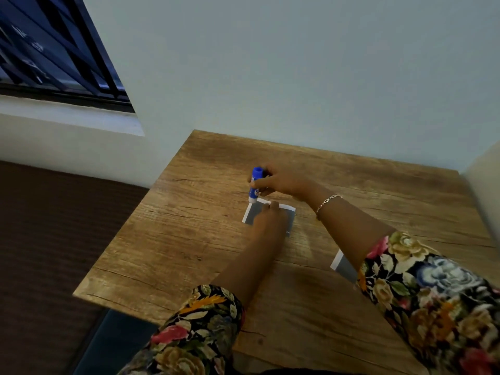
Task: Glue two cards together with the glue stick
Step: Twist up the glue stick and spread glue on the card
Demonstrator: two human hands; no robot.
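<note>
Upright, glue stick (255, 185) meets card (253, 213) corner

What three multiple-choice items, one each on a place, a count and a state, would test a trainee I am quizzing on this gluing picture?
1. Where does the second grey white-edged card lie?
A. near the table's right side, partly under the right forearm
B. on the windowsill
C. stacked on the first card

2. How many grey cards show on the brown wooden table?
A. one
B. two
C. four

3. What is the left hand doing?
A. holding the blue-and-white glue stick
B. hanging off the table
C. pressing flat on the first grey white-edged card

Answers:
1 A, its corner pokes out beside the floral sleeve.
2 B, one lies under the left hand and one by the right arm.
3 C, its fingers lie on the card while the right hand holds the stick upright at the card's far left corner.
</note>
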